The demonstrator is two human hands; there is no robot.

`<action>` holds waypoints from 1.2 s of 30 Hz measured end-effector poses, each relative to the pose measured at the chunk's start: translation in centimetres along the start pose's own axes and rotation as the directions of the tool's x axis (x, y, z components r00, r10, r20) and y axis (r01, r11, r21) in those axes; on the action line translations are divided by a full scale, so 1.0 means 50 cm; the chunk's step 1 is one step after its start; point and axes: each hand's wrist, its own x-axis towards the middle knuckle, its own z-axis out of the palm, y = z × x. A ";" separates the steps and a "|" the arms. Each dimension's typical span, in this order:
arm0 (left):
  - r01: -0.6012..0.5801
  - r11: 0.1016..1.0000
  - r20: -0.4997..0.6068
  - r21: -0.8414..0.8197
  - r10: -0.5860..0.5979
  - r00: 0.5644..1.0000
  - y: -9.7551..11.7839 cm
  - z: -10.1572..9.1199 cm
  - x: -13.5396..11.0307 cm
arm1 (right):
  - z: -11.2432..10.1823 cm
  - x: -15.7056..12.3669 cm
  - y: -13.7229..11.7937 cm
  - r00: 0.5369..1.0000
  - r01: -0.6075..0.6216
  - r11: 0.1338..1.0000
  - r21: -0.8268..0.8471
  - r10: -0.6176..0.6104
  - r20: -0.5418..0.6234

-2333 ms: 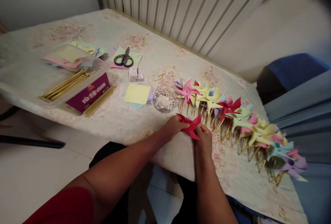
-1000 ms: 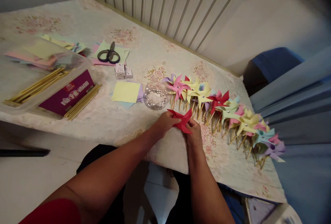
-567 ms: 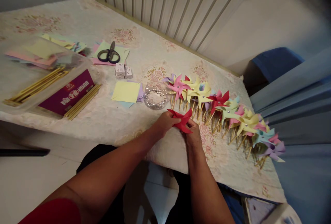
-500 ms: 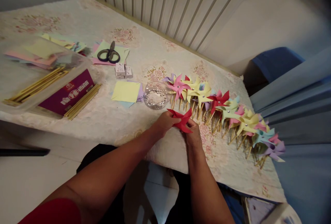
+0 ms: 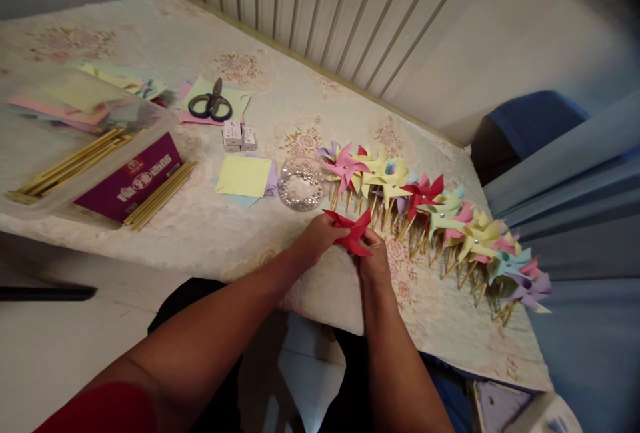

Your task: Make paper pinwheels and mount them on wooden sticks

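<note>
A red paper pinwheel [image 5: 352, 231] is between my two hands above the front edge of the table. My left hand [image 5: 320, 236] is closed on its left side, the thumb lying over the paper. On the right, my right hand [image 5: 374, 254] grips a lower blade with its fingertips. No stick shows below the red paper. Just beyond my hands sits a clear round dish [image 5: 301, 184] with small shiny pins in it. Finished pinwheels on sticks [image 5: 425, 196], in several colours, lie in a long row to the right.
Square coloured papers [image 5: 243, 177] lie left of the dish. Behind them are small white boxes [image 5: 239, 136] and scissors [image 5: 214, 105] on more paper. A clear plastic box [image 5: 150, 119] holds sticks and paper, with loose sticks [image 5: 160, 197] against its front. A blue curtain [image 5: 580, 219] hangs at the right.
</note>
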 end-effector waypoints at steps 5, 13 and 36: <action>-0.005 1.000 -0.007 -0.006 0.005 1.000 -0.005 -0.002 0.003 | 0.003 0.003 0.002 0.999 -0.017 0.997 0.076 0.020 -0.035; -0.002 1.000 -0.003 -0.020 0.002 1.000 -0.005 -0.001 0.005 | 0.002 0.005 0.003 0.998 -0.043 0.984 0.173 0.050 -0.035; -0.002 0.999 -0.009 -0.044 0.002 1.000 -0.005 -0.002 0.005 | -0.001 0.006 0.000 0.998 -0.050 0.976 0.213 0.054 -0.011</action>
